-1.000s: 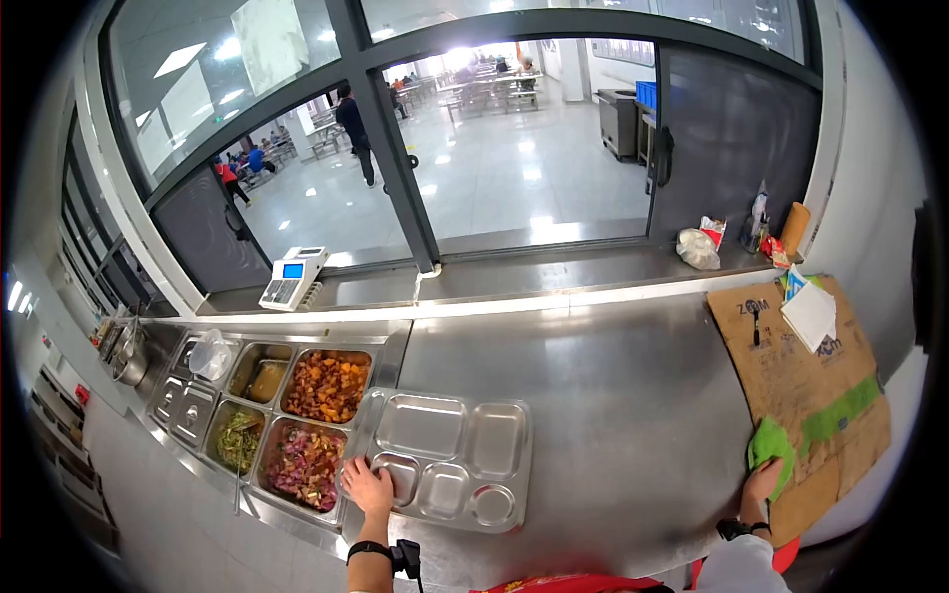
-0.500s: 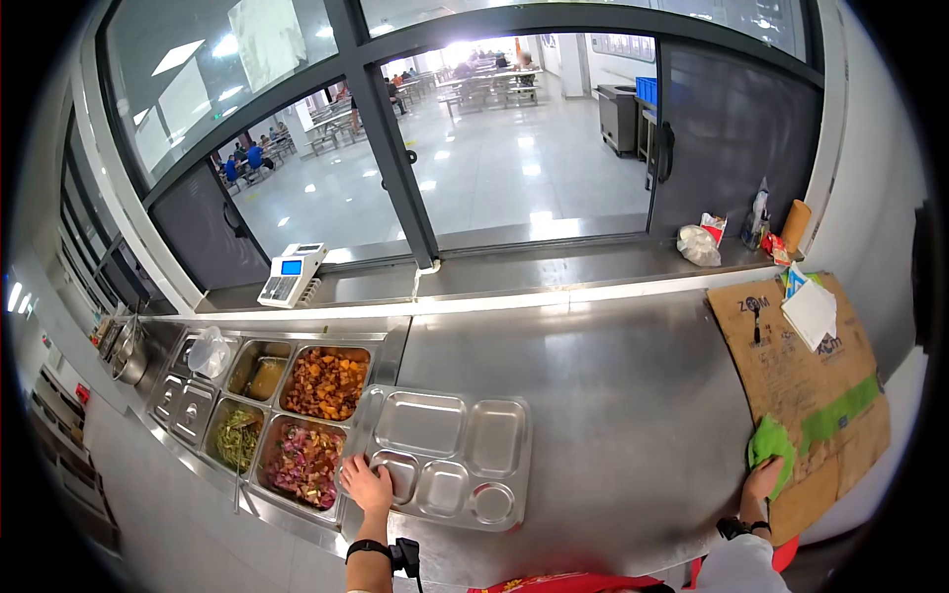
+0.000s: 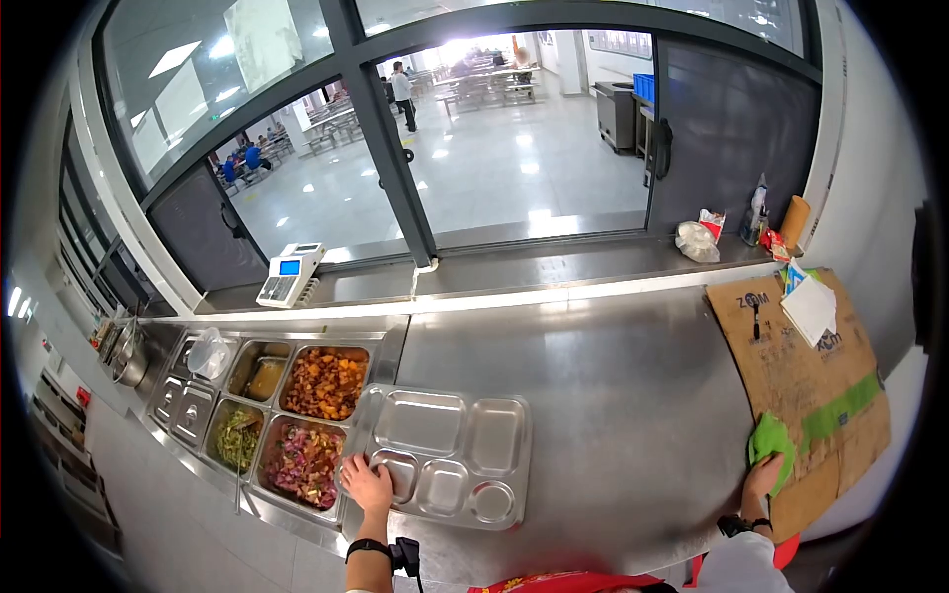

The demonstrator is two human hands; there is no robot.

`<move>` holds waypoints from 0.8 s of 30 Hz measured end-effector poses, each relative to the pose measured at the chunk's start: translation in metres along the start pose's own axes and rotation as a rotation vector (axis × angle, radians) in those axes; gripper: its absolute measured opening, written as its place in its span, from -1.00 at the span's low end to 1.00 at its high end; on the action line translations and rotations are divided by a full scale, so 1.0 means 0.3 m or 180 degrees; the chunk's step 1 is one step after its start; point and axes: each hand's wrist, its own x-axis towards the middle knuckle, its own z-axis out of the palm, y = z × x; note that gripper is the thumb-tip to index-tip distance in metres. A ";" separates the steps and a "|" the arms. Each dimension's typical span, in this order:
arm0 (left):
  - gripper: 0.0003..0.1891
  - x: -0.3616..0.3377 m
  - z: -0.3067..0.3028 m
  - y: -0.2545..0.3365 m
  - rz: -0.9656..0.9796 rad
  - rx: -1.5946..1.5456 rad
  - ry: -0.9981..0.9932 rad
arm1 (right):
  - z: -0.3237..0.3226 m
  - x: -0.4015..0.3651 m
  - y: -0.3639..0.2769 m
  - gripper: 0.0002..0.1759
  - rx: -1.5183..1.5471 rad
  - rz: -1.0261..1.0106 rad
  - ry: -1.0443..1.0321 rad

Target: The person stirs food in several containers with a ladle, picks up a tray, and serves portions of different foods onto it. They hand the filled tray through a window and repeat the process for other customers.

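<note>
A steel compartment tray (image 3: pixel 453 450) lies flat on the steel counter, its compartments bare. My left hand (image 3: pixel 367 484) rests on the tray's lower left rim, fingers spread, beside the pan of purple and pale chopped food (image 3: pixel 301 461). At the far right, my right hand (image 3: pixel 761 478) is closed on a bright green cloth (image 3: pixel 771 438). The cloth lies against the edge of a flattened cardboard sheet (image 3: pixel 791 371). The fingertips of my right hand are partly hidden by the cloth.
Left of the tray sit a pan of orange-brown diced food (image 3: pixel 324 382), a pan of shredded greens (image 3: pixel 237 437) and lidded pans (image 3: pixel 193 407). A card terminal (image 3: pixel 290 276) and a plastic bag (image 3: pixel 698 242) stand on the window ledge. Beyond the window walks a person (image 3: pixel 402 94).
A standing person has come into sight through the window, beside the dark frame post. Both my hands, the tray and the cloth stay where they were.
</note>
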 end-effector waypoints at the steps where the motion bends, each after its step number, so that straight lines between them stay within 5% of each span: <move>1: -0.56 0.001 -0.003 0.004 -0.0003 0.0010 -0.0017 | 0.001 0.001 -0.006 -0.76 0.0007 -0.0029 0.0026; 16: -0.54 -0.002 0.002 -0.004 -0.0007 0.0056 -0.0056 | -0.002 0.002 -0.003 -0.72 -0.0059 0.0048 -0.0085; 20: -0.54 -0.002 0.004 -0.006 -0.0010 0.0060 -0.0034 | 0.069 0.003 0.029 -0.72 -0.0023 -0.0095 0.0439; 24: -0.55 -0.001 0.016 -0.016 0.0028 0.0071 -0.0006 | 0.021 0.007 0.015 -0.68 -0.0003 0.0056 -0.0111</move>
